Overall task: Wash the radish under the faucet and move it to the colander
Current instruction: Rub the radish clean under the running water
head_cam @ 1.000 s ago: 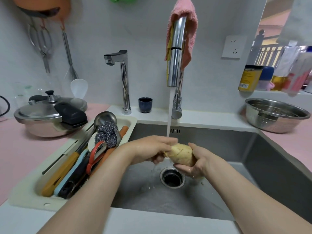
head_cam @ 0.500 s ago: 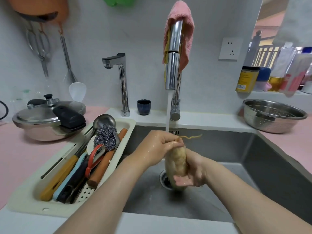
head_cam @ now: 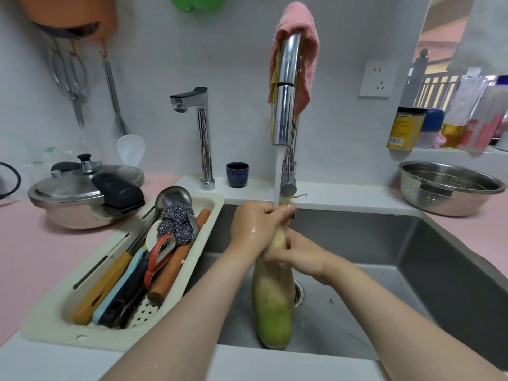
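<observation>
The left hand's fingers (head_cam: 284, 209) are curled tight round the thin root end of the radish (head_cam: 272, 301), right where the stream of water (head_cam: 278, 174) lands. A wispy root thread sticks out above them. Just below, the right hand's fingers (head_cam: 275, 254) wrap round the pale upper part of the radish from the other side, pressed together, touching the heel of the left hand (head_cam: 255, 226). The left hand is wet and shiny. The right hand (head_cam: 302, 258) comes in from the right, its forearm crossing the front right corner of the sink (head_cam: 412, 270).

The radish stands nearly upright in the sink, thin end up, thick green end down near the front wall, covering part of the drain (head_cam: 299, 294). Whether its lower end touches the sink floor cannot be told.

The faucet (head_cam: 286, 86) rises from the back edge of the sink with a pink cloth (head_cam: 309, 50) draped over its bend. A second, slimmer tap (head_cam: 202, 133) and a small dark cup (head_cam: 237, 174) stand to its left along the same edge.

The steel colander (head_cam: 445, 188) sits on the bench by the sink's back right corner, well apart from the hands. A cream tray (head_cam: 55, 325) with a ladle, a steel scourer and other utensils lies along the sink's left edge. A pressure cooker (head_cam: 82, 193) stands on the bench to the left of the tray, toward the wall.
</observation>
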Demonstrator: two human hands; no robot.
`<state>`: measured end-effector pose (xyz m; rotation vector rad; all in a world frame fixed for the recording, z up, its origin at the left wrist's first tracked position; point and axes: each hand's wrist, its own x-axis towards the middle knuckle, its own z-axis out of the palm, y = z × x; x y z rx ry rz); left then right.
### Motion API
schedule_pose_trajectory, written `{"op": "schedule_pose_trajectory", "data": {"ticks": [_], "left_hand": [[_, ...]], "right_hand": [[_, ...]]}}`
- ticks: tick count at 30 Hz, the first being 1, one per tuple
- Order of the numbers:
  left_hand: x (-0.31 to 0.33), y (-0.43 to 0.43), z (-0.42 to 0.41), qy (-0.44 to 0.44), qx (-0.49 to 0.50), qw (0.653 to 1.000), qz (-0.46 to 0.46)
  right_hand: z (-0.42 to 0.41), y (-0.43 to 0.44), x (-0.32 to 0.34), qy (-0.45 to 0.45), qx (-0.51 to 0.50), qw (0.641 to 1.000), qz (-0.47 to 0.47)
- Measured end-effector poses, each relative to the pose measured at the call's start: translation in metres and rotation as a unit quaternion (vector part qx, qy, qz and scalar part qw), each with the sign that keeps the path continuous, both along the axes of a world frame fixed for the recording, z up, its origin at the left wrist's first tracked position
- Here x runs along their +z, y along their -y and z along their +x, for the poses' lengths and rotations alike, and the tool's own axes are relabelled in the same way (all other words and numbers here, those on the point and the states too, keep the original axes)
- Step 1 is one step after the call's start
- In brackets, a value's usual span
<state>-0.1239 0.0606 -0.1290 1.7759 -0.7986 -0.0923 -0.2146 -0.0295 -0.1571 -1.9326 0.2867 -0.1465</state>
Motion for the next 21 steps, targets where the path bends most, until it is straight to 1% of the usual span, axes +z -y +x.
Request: {"op": "schedule_pose_trajectory", "data": {"ticks": [1,2,3,4,5,7,8,10,12,14,15,17,19,20,21], "left_hand": [[0.0,0.002,0.002,-0.031,-0.004,0.999,-0.009],[0.002,0.004,0.004,-0.085,-0.025,0.996,-0.029],[0.002,0.004,0.005,-0.148,-0.058,0.986,-0.047],[0.002,0.002,0.008,-0.191,-0.099,0.975,-0.055],[0.001,-0.003,0.012,-0.202,-0.143,0.968,-0.049],[-0.005,-0.012,0.021,-0.186,-0.205,0.96,-0.028],[-0.008,-0.016,0.026,-0.17,-0.205,0.964,-0.021],[-0.01,-0.018,0.032,-0.122,-0.156,0.98,-0.016],[-0.006,-0.016,0.029,-0.061,-0.085,0.994,-0.028],[-0.006,-0.01,0.024,0.021,-0.038,0.998,-0.042],[-0.006,-0.009,0.021,0.041,-0.033,0.998,-0.047],[-0.005,-0.009,0.016,0.032,-0.059,0.996,-0.055],[-0.003,-0.008,0.012,0.025,-0.082,0.996,-0.023],[0.0,-0.008,0.009,0.013,-0.098,0.995,-0.009],[0.001,-0.007,0.005,-0.027,-0.126,0.991,-0.015]], "right_hand": [[0.003,0.0,-0.002,0.009,-0.008,1.0,-0.025],[0.006,0.0,-0.002,0.012,-0.023,0.999,-0.04],[0.008,0.001,-0.004,0.015,-0.038,0.998,-0.048],[0.009,0.002,-0.004,0.016,-0.047,0.998,-0.05],[0.011,0.003,-0.003,0.017,-0.05,0.998,-0.046],[0.013,0.007,-0.004,0.022,-0.048,0.998,-0.033],[0.013,0.006,-0.003,0.021,-0.04,0.999,-0.025],[0.014,0.003,-0.003,0.017,-0.018,0.999,-0.029],[0.017,-0.001,-0.004,0.011,0.001,0.998,-0.056],[0.02,-0.009,-0.004,0.015,0.017,0.997,-0.076],[0.022,-0.011,-0.004,0.013,0.017,0.997,-0.08],[0.026,-0.01,-0.005,0.001,0.01,0.997,-0.079],[0.025,-0.004,-0.008,0.001,0.005,0.998,-0.061],[0.023,0.0,-0.007,0.0,0.004,0.999,-0.048],[0.02,0.002,-0.004,0.002,0.009,1.0,-0.029]]}}
